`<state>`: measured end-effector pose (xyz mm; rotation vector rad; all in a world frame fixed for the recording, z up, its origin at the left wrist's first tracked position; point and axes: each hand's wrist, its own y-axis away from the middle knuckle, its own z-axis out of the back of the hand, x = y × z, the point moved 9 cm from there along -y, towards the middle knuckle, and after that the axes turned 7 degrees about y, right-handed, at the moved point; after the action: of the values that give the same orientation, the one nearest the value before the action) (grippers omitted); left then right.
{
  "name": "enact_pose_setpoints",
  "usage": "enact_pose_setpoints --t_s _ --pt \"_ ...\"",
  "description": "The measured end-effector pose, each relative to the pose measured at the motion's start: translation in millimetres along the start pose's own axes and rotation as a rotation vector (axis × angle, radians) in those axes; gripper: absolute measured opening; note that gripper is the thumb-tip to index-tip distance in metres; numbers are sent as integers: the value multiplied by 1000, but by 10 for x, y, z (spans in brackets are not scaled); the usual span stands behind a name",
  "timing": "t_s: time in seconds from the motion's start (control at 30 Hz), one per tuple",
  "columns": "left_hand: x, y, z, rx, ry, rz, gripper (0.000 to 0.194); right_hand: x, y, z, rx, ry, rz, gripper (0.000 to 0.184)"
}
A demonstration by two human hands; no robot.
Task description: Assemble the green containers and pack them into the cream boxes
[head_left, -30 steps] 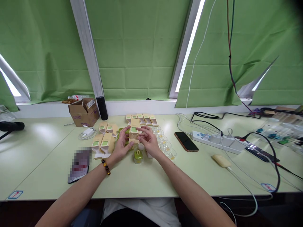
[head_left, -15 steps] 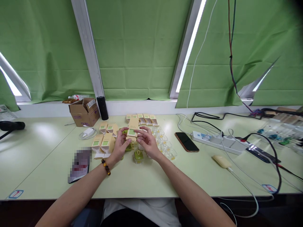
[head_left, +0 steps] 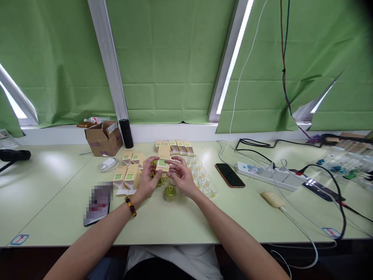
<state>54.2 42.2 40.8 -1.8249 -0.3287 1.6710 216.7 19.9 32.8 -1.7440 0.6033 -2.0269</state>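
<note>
Between my two hands is a small cream cardboard box (head_left: pixel 163 155) with a green-framed window. My left hand (head_left: pixel 148 181) grips its left side, and my right hand (head_left: pixel 183 177) holds the right side with bent fingers. Just below on the table stands a small clear container with a green lid (head_left: pixel 170 191) and a ring on top. More green lids (head_left: pixel 157 182) lie partly hidden behind my left hand. Clear plastic containers (head_left: pixel 205 179) stand in rows right of my right hand. Left of my hands are several similar cardboard boxes (head_left: pixel 132 177).
More cream boxes (head_left: pixel 181 147) stand in a row at the back. A brown carton (head_left: pixel 104 142) and a black cylinder (head_left: pixel 126 133) are at the back left. On the right lie a phone (head_left: pixel 230 175), a power strip (head_left: pixel 266 175) and loose cables. A tablet-like device (head_left: pixel 98 204) lies at left.
Both hands tip the box and shift it slightly left. The flap sticking out at its near end has been folded in, and the near end now looks closed.
</note>
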Motion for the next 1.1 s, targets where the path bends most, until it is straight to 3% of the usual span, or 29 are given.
enact_pose_setpoints --t_s 0.17,0.8,1.0,1.1 --pt "-82 -6 -2 22 -64 -60 45 5 -3 7 -4 -25 9 42" --pt "-80 10 40 -75 -133 -100 31 -3 12 26 -62 1 -5 31" --pt "-71 41 24 -33 -207 -99 67 108 15 48 -61 70 42 33" --pt "-48 51 68 -76 -261 -108 71 178 43 30 -54 204 117 34"
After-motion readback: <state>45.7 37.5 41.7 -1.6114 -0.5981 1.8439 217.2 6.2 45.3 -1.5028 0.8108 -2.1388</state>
